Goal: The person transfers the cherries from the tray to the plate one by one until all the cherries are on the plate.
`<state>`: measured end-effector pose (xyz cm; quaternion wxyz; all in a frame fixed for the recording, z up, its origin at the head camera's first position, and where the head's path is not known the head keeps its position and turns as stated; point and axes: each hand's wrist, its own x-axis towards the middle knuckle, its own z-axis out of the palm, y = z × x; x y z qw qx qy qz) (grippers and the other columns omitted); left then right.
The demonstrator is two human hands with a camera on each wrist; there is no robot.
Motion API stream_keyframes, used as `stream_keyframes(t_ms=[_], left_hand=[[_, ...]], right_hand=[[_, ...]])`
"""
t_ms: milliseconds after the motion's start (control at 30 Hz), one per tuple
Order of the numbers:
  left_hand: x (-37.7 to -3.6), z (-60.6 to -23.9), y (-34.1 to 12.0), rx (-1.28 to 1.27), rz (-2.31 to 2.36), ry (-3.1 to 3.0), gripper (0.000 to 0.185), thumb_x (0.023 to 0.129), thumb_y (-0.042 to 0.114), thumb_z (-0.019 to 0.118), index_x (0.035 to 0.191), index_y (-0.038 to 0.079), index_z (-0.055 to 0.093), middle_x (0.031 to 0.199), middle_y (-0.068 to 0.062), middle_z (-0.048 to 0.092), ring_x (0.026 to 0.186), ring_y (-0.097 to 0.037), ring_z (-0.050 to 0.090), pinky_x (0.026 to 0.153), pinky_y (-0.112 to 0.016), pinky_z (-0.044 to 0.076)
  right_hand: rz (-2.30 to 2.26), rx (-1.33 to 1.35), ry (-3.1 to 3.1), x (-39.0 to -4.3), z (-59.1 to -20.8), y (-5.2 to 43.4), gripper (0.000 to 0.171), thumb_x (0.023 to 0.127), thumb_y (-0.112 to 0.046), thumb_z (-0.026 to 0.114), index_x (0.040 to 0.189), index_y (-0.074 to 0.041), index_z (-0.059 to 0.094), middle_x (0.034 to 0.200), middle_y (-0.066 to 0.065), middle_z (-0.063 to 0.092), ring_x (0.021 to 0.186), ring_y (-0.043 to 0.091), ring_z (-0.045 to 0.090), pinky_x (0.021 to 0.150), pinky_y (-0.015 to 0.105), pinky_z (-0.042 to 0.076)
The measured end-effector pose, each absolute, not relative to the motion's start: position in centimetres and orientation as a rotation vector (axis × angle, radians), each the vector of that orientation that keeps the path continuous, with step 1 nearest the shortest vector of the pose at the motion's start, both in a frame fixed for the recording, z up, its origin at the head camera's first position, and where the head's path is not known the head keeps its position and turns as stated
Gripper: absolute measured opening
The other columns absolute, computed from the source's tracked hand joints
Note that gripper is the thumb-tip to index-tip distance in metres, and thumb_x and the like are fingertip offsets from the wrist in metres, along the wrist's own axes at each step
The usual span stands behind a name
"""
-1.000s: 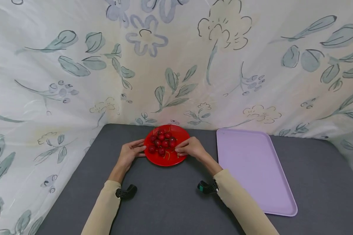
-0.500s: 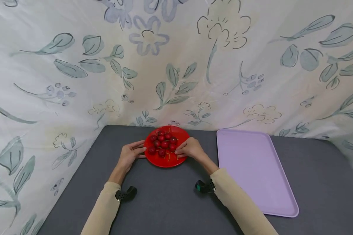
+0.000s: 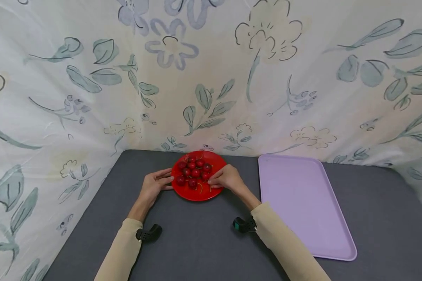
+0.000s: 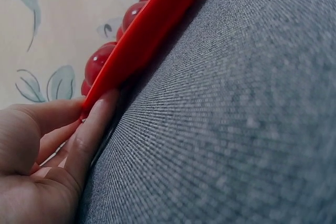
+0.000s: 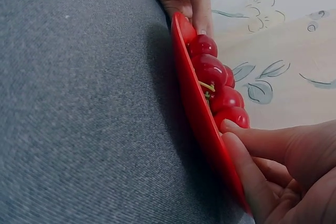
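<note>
A cloth with painted flowers and leaves point(image 3: 204, 78) hangs all around a gray table point(image 3: 197, 242). On the far side of the table sits a red plate point(image 3: 199, 192) full of cherries point(image 3: 192, 171).

Not much has changed in the last second. The plate is in the same spot, and both hands are still on it. The right arm has slid a tiny bit nearer to the plate, and that is all. So the plate is being held, but it has not been lifted or moved.

The left hand point(image 3: 154, 184) pinches the left edge of the plate, thumb on top and fingers point(image 4: 92, 129) under the rim. The right hand point(image 3: 228, 177) pinches the right edge the same way, and its thumb reaches in just beside a cherry point(image 5: 233, 116). The hands are apart, one on each side.

Counting now: one red plate, one purple tray point(image 3: 302, 203) lying flat to the right, well apart from the plate, and two hands. I count about nine cherries, but they are piled close, so I cannot be sure. A few thin stems lie on the plate too.
</note>
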<state>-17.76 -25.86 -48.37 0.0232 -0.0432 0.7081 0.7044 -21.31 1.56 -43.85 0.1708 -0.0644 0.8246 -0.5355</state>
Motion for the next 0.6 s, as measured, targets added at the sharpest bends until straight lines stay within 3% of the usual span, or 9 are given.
stream_keyframes(t_ms=[600], left_hand=[[-17.6,-48.6,-25.9,-0.139,2.179,2.225,0.047,0.095,0.006,0.064,0.139,-0.004,0.051,0.136,-0.024,0.055,0.095,-0.014,0.070,0.077,-0.035,0.060]], right_hand=[[-1.536,-0.274,2.388,-20.2,-42.3,3.7,0.014,0.086,-0.005,0.075,0.096,0.005,0.076,0.083,0.015,0.073,0.066,0.020,0.071,0.067,0.030,0.061]])
